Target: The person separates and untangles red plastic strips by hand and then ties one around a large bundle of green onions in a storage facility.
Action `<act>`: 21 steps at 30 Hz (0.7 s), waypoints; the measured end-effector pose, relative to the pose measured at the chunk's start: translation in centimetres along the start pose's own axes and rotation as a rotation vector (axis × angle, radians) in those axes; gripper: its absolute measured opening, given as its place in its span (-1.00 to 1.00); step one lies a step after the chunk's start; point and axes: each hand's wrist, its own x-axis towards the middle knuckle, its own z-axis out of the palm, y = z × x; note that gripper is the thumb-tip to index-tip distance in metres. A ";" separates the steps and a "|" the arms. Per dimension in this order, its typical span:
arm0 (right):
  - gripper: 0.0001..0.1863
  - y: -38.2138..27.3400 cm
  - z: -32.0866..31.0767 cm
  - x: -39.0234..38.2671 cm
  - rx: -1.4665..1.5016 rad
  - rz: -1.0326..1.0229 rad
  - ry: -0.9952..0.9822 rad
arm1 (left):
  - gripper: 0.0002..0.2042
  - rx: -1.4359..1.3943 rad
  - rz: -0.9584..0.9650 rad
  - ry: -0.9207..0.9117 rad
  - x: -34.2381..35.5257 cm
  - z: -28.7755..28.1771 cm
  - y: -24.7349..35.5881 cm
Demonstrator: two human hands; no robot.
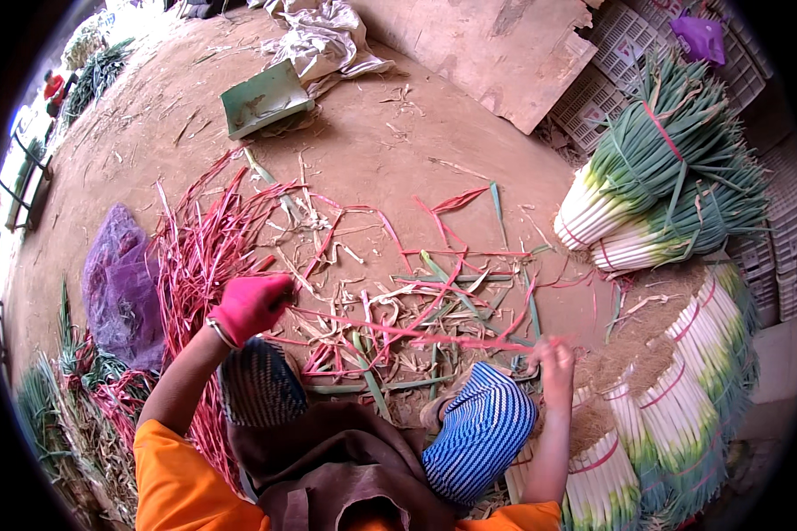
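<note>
A thin red plastic tie strip (443,340) runs stretched between my two hands above the littered floor. My left hand (250,308), in a pink glove, is closed on one end. At the other end, the bare fingers of my right hand (554,361) are pinched on the strip. A large heap of loose red strips (199,257) lies just beyond and beside my left hand. Tied bundles of green onions (677,407) with red bands lie to the right of my right hand, their roots toward me. Between my knees and beyond are scattered leaves and peelings (372,310).
Two more tied green onion bundles (624,190) lie at the far right by plastic crates (629,44). A green dustpan-like scoop (266,99) and white sacking (328,40) are at the back. Purple netting (119,283) and a pile of onion waste (88,425) lie on the left.
</note>
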 end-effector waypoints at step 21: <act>-0.74 9.9 0.2 -4.3 -0.505 0.066 -0.009 | -0.77 -1.373 -0.636 0.311 -9.5 15.1 -8.2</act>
